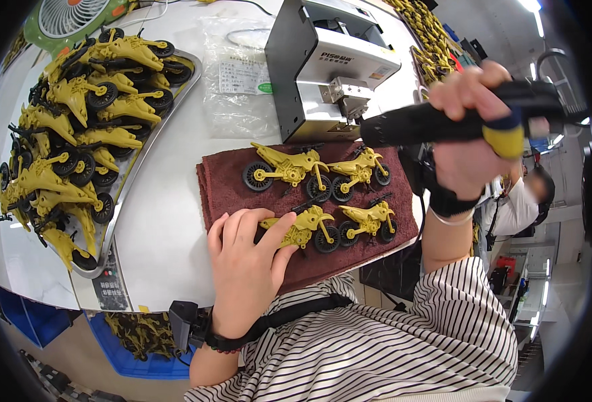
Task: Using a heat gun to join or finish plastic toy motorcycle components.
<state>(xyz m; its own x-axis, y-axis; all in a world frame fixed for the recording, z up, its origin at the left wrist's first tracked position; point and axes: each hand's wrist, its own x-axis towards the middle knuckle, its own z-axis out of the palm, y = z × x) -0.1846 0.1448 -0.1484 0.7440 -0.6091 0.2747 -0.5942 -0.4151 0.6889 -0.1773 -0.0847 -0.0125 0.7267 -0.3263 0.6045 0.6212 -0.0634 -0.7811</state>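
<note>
A person's left hand [246, 258] lies flat, fingers spread, pressing down on a yellow toy motorcycle [303, 228] at the near edge of a dark red towel [222, 184] on a white surface [165, 221]. Three more toy motorcycles [323, 171] lie on the towel beside it. The right hand [470, 134], fist closed, grips a black power screwdriver [443, 120] raised above the towel. A metal tray [125, 184] heaped with the same toys sits well to the left. The toy looks light, stiff plastic with thin parts; holding its body seems safest.
</note>
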